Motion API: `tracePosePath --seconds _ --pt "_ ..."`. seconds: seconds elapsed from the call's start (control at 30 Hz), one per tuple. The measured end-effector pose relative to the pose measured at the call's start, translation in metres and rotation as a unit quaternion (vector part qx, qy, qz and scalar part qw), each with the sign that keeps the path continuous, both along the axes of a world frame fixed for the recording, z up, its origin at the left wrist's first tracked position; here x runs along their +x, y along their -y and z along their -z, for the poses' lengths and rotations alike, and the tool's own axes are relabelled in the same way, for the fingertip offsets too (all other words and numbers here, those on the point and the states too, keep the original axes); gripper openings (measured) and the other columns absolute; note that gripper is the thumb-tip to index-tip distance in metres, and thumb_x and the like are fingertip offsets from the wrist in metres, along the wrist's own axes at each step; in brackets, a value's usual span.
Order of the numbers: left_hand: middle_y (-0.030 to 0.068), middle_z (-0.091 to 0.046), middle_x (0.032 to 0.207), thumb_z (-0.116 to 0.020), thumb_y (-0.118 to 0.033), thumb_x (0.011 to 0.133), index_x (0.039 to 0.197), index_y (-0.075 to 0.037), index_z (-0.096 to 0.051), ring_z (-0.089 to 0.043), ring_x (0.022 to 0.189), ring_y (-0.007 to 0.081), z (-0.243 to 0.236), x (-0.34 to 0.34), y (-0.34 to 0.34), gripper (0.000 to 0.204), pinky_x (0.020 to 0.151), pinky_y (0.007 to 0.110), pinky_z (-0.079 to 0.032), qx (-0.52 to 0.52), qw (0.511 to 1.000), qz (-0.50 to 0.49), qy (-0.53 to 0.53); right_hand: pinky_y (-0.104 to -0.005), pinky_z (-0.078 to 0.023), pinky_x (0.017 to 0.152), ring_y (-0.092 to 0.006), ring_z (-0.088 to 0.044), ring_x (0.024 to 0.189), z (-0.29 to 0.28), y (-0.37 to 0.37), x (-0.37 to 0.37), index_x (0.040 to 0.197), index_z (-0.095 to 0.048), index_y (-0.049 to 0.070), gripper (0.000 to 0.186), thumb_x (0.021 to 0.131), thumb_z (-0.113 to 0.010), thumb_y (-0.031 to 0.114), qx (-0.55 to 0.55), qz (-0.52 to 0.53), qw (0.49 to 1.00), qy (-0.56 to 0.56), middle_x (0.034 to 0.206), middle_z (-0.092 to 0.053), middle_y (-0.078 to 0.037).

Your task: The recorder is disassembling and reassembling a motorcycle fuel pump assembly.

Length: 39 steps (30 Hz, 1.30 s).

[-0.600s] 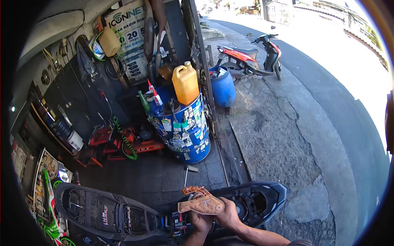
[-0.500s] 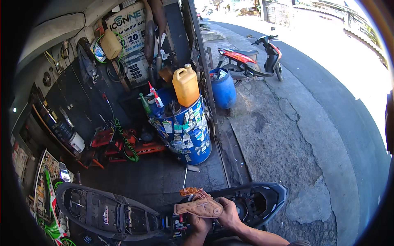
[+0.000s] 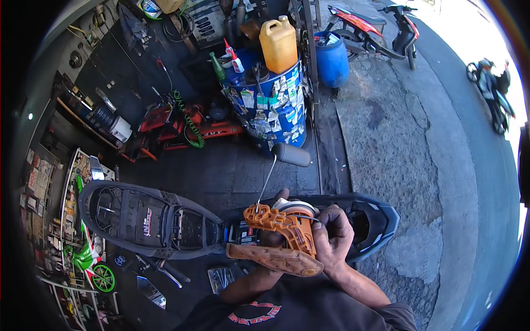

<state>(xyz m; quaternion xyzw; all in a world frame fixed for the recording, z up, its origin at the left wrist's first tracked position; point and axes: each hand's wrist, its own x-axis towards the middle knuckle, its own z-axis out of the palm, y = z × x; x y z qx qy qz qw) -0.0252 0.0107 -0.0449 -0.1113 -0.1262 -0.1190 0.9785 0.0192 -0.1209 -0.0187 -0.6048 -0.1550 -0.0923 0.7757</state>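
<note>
In front of my chest is an orange-brown plastic part (image 3: 295, 229) with a flat, dusty brown plate (image 3: 276, 258) along its near side. A round white-and-dark piece (image 3: 296, 206) sits at its far end. My left hand (image 3: 272, 238) wraps round the part from the left, mostly hidden behind it, with a fingertip showing beyond the far edge. My right hand (image 3: 334, 236) is closed at the right side, its fingers pinched by a thin dark strip or tube at the round piece's rim; which of these they grip is unclear. Below lies a stripped scooter body (image 3: 381, 218).
A scooter mirror (image 3: 291, 155) rises on its stalk just beyond my hands. The bare seat frame (image 3: 168, 237) stretches left. Farther off stand a blue drum (image 3: 276, 118) carrying a yellow jerrycan (image 3: 279, 47), and a red scooter (image 3: 375, 30). A motorbike (image 3: 490, 96) is on the road.
The plastic part has come nearer my chest and turned, exposing its orange ribbed side and round piece. My right hand has moved to that piece's rim. The view has tilted downward; a motorbike has appeared on the road.
</note>
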Motion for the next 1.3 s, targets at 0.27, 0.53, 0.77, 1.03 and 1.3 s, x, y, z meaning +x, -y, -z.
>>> tracePosePath --seconds 0.27,0.53,0.77,1.03,1.3 --pt "0.0175 -0.045 0.134 -0.066 -0.018 0.094 0.153 -0.008 -0.018 -0.048 0.127 0.0291 -0.011 -0.017 0.014 0.078 0.111 0.047 -0.043 0.299 0.933 -0.182 -0.079 -0.0271 -0.039 0.055 -0.0126 -0.045 0.062 0.001 0.011 -0.003 0.079 -0.051 0.001 0.010 0.081 -0.061 -0.001 0.005 0.004 0.998 0.058 0.073 -0.052 -0.006" --pt "0.0204 -0.044 0.135 -0.061 -0.016 0.097 0.154 -0.009 -0.013 -0.050 0.126 0.0326 0.011 -0.014 -0.006 0.075 0.109 0.050 -0.045 0.181 0.978 -0.096 -0.040 -0.0243 -0.040 0.049 -0.0106 -0.050 0.058 -0.005 0.020 -0.001 0.081 -0.056 0.002 0.013 0.077 -0.067 -0.001 -0.070 -0.026 0.993 0.089 0.073 -0.056 -0.005" --pt "0.0152 -0.054 0.128 -0.055 -0.028 0.100 0.147 -0.004 -0.030 -0.055 0.121 0.0261 0.009 -0.006 -0.001 0.059 0.107 0.042 -0.046 0.644 0.719 -0.257 -0.034 -0.0235 -0.040 0.051 -0.0089 -0.049 0.056 -0.002 0.022 0.003 0.078 -0.056 0.002 0.013 0.075 -0.068 -0.003 -0.102 -0.031 0.994 0.033 0.070 -0.055 -0.004" --pt "0.0088 -0.058 0.129 -0.060 -0.027 0.098 0.138 -0.004 -0.045 -0.058 0.119 0.0221 -0.021 -0.005 0.010 0.049 0.101 0.039 -0.048 0.409 0.889 -0.173 -0.114 -0.0195 -0.042 0.057 -0.0015 -0.049 0.063 -0.028 0.023 0.004 0.077 -0.057 0.000 0.010 0.083 -0.064 -0.003 0.015 -0.091 0.980 -0.177 0.069 -0.057 0.002" --pt "0.0145 -0.060 0.126 -0.058 -0.035 0.098 0.136 -0.002 -0.047 -0.062 0.113 0.0248 -0.019 0.004 0.007 0.052 0.096 0.040 -0.053 0.495 0.840 -0.208 -0.075 -0.0205 -0.042 0.059 -0.0019 -0.050 0.065 -0.015 0.026 0.011 0.076 -0.059 0.000 0.009 0.084 -0.063 -0.002 0.009 -0.099 0.968 -0.232 0.070 -0.058 0.003"
